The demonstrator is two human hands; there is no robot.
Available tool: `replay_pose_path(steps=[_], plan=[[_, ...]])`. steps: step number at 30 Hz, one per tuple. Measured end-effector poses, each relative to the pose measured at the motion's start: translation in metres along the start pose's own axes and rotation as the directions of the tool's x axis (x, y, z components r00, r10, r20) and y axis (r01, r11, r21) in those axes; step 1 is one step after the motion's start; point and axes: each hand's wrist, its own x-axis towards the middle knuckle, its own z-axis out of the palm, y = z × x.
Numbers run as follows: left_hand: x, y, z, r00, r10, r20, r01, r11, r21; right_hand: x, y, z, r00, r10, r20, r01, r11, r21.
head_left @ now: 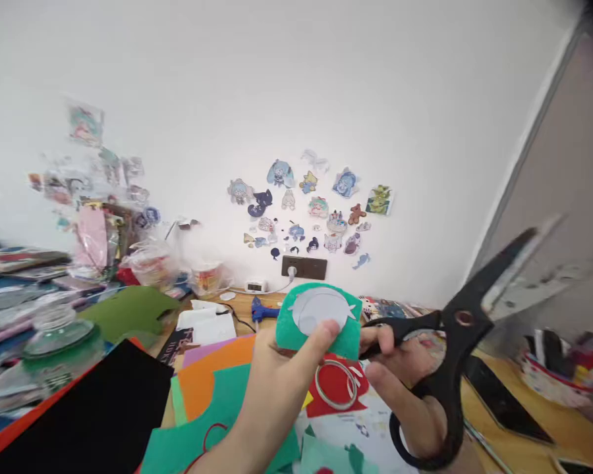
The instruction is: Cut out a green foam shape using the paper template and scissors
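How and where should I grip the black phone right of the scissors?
Pinch the phone across its long edges at mid-length, probably from above and the right: it lies flat and narrow on the desk, while the right hand, holding the scissors, shows on its left.

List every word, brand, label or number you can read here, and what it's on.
Nothing reads clearly.
Dark card: pale letters, too blurred.
White printed sheet: print too small.
Small white display box: too small.
Tub in clear plastic: label blurred.
Greenish container: markings blurred.
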Motion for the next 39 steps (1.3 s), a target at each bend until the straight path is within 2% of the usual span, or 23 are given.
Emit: replay_pose_path(steps=[2, 5, 10, 15, 18, 21, 24, 26, 29, 33, 37, 39], plan=[[-0.003, -0.005, 0.007, 0.999, -0.007, 0.053, 0.007, 1.000, -0.003, -0.001, 0.000, -0.002, 0.993, -0.021, -0.120, 0.016, 0.999, -0.044], [-0.003, -0.007, 0.010, 0.994, 0.004, 0.111, -0.005, 1.000, 0.006, -0.003, -0.001, -0.006, 0.983, -0.015, -0.184, -0.009, 0.992, -0.129], [0.007, 0.000, -0.005, 0.992, 0.037, 0.118, -0.041, 0.999, 0.034, -0.004, -0.005, -0.008, 0.995, 0.066, -0.079, -0.080, 0.979, -0.189], [0.016, 0.004, -0.015, 0.962, -0.099, 0.254, 0.067, 0.989, 0.133, -0.003, -0.011, -0.004, 0.992, 0.119, -0.033, -0.122, 0.983, -0.138], [0.015, 0.001, -0.014, 0.962, -0.119, 0.246, 0.085, 0.985, 0.148, -0.003, -0.011, -0.005, 0.994, 0.105, -0.015, -0.106, 0.976, -0.192], [0.015, -0.001, -0.014, 0.973, -0.098, 0.208, 0.082, 0.993, 0.087, -0.004, -0.010, -0.008, 0.997, 0.076, 0.002, -0.072, 0.953, -0.293], [0.019, 0.004, -0.019, 0.995, -0.057, 0.087, 0.056, 0.998, 0.011, -0.006, -0.011, -0.011, 0.997, 0.040, -0.063, -0.061, 0.923, -0.381], [0.021, 0.010, -0.023, 0.999, -0.041, 0.011, 0.042, 0.999, -0.034, -0.006, -0.013, -0.014, 0.988, 0.037, -0.150, -0.090, 0.926, -0.366], [0.021, 0.017, -0.026, 0.997, -0.063, -0.033, 0.059, 0.993, -0.104, -0.003, -0.013, -0.021, 0.977, 0.085, -0.194, -0.144, 0.938, -0.316], [0.019, 0.017, -0.023, 0.997, -0.071, -0.030, 0.067, 0.990, -0.127, 0.005, -0.003, -0.026, 0.968, 0.228, -0.107, -0.252, 0.869, -0.426], [0.019, 0.012, -0.021, 0.995, -0.102, 0.012, 0.103, 0.983, -0.149, 0.011, 0.008, -0.023, 0.951, 0.280, -0.130, -0.308, 0.832, -0.462], [0.020, 0.010, -0.021, 0.994, -0.105, 0.027, 0.108, 0.982, -0.156, 0.011, 0.009, -0.021, 0.940, 0.336, -0.053, -0.325, 0.843, -0.429]])
